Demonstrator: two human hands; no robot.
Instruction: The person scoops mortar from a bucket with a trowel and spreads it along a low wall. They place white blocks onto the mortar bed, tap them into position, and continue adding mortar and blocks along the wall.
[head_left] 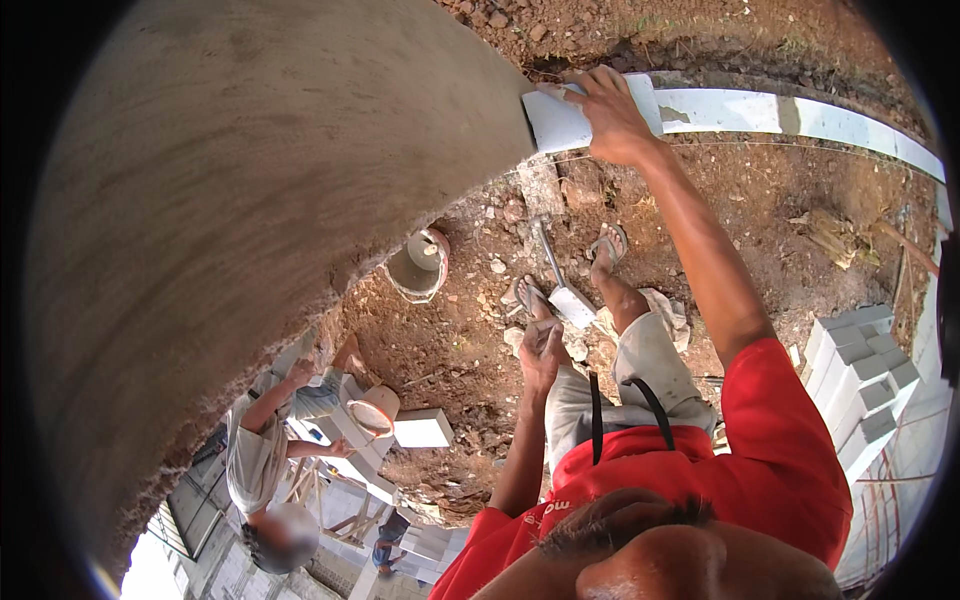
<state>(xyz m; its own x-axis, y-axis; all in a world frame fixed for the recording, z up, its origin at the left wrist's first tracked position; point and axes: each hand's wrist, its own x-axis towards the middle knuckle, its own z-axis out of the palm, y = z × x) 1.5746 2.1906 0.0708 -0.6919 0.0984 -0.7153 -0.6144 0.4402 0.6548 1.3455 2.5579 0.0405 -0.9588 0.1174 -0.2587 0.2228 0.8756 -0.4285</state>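
My right hand reaches far forward and grips a white building block, its fingers bent over the far edge. That block sits at the end of a low row of white blocks, close against the large plastered wall. My left hand is held in front of my body with its fingers curled; what they hold, if anything, I cannot make out. Between my feet and the wall lies a grey-handled tool with a flat whitish end.
A bucket stands on the rubbly soil beside the wall. At the lower left a co-worker handles another bucket near white blocks. Stacked blocks stand at the right. A thin string runs along the row.
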